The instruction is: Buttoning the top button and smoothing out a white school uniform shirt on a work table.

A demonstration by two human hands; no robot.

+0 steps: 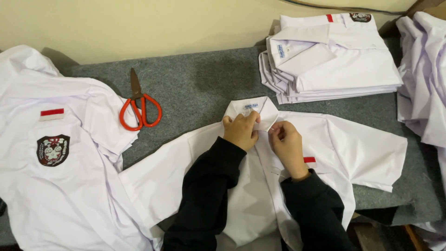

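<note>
So here's the setup: a white short-sleeved shirt [260,186] lies face up on the grey felt counter [200,83], collar pointing away from the person and the hem running back toward their body. That means its long axis goes straight out from the person, with the sleeves spread left and right.

Both hands are up at the collar [253,111], right at the top of the placket. The left hand [240,130] is curled closed, pinching the left flap of the collar where it meets the front. The right hand [287,144] is also closed in a fingertip pinch, on the fabric edge just beside the left one, so the two are almost touching. I can't tell if there's a button between the fingers, it's too small to see. Neither hand is really nearer; the collar sits dead centre between them, just beyond the knuckles.

The shirt has a small red and white patch [310,160] on its chest, just right of the right wrist.

Other stuff around: orange-handled scissors [139,108] lie shut on the counter, up and to the left of the hands, well apart from the shirt. Left of that is a loose pile of shirts [55,162] with a dark crest badge showing. A neat stack of folded shirts [330,60] sits at the far right, beyond the collar, and more white fabric [425,74] spills in at the right edge.
</note>
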